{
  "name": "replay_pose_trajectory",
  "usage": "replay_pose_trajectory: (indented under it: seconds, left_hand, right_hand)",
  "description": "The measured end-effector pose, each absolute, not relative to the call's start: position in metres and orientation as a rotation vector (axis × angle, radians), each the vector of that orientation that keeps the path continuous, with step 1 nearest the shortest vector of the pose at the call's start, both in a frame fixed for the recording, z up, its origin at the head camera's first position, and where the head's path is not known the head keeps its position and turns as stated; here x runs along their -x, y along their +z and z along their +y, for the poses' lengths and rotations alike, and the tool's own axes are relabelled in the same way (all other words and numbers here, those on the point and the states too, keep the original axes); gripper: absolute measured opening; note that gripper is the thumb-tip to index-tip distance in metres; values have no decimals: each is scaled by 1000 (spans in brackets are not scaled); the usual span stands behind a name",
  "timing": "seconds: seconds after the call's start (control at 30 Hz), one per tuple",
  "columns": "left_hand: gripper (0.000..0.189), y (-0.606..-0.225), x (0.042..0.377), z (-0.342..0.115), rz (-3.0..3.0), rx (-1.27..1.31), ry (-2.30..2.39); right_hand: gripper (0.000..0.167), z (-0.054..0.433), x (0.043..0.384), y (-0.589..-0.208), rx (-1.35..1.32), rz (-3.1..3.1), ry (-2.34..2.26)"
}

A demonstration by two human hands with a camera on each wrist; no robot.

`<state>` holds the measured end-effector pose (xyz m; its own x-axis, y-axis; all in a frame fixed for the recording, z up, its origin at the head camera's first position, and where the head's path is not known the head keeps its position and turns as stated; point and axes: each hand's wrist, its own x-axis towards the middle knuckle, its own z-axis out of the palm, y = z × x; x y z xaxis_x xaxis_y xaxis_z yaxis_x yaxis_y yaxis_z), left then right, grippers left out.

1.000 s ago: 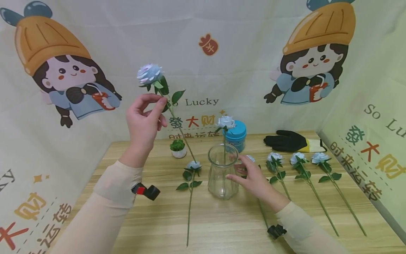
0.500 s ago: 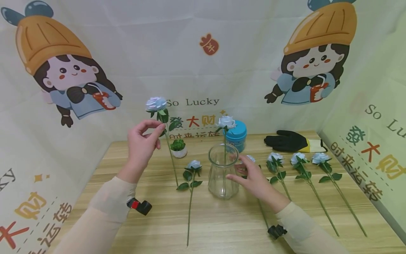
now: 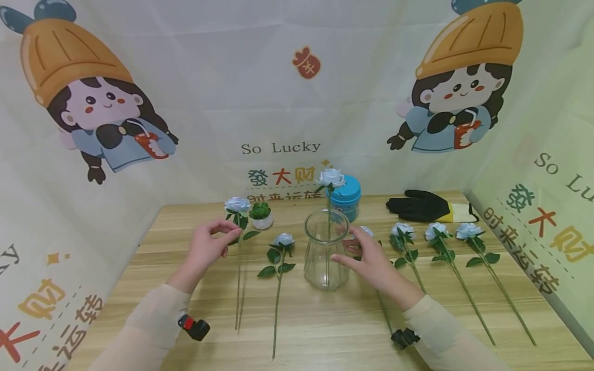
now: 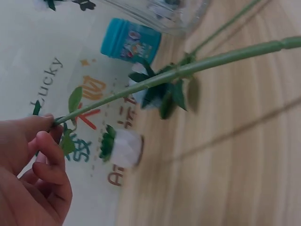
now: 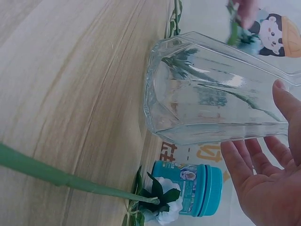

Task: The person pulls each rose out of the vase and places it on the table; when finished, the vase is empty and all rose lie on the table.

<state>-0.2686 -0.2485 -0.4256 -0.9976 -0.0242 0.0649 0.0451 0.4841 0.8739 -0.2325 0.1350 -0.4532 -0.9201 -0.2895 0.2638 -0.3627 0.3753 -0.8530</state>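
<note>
My left hand (image 3: pixel 209 246) pinches a pale blue artificial rose (image 3: pixel 237 205) by the stem, just below its bloom. The stem slants down close over the table, beside a second rose (image 3: pixel 283 240) lying there. In the left wrist view, thumb and fingertips meet on the green stem (image 4: pixel 141 85). My right hand (image 3: pixel 371 260) holds the clear glass vase (image 3: pixel 320 268) from its right side, thumb in front and fingers behind. One rose (image 3: pixel 331 178) stands upright in the vase. The right wrist view has the thumb at the neck of the glass vase (image 5: pixel 211 94).
Several roses (image 3: pixel 436 232) lie on the table right of the vase, one partly hidden by my right hand. Behind stand a blue-lidded tub (image 3: pixel 347 198) and a small potted succulent (image 3: pixel 261 215). A black work glove (image 3: pixel 417 206) lies at the back right. A printed cloth (image 3: pixel 209 67) encloses the table.
My left hand has lowered the rose from high in front of the backdrop down towards the table, its stem swinging from right-leaning to nearly straight. The right hand and vase have stayed put.
</note>
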Motion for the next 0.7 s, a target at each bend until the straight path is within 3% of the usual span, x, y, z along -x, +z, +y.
replay_pose_trajectory:
  seconds: [0.7]
  left_hand:
    - [13, -491, 264, -278, -2814, 28, -1395]
  right_hand:
    - [65, 135, 231, -451, -597, -2569, 1601]
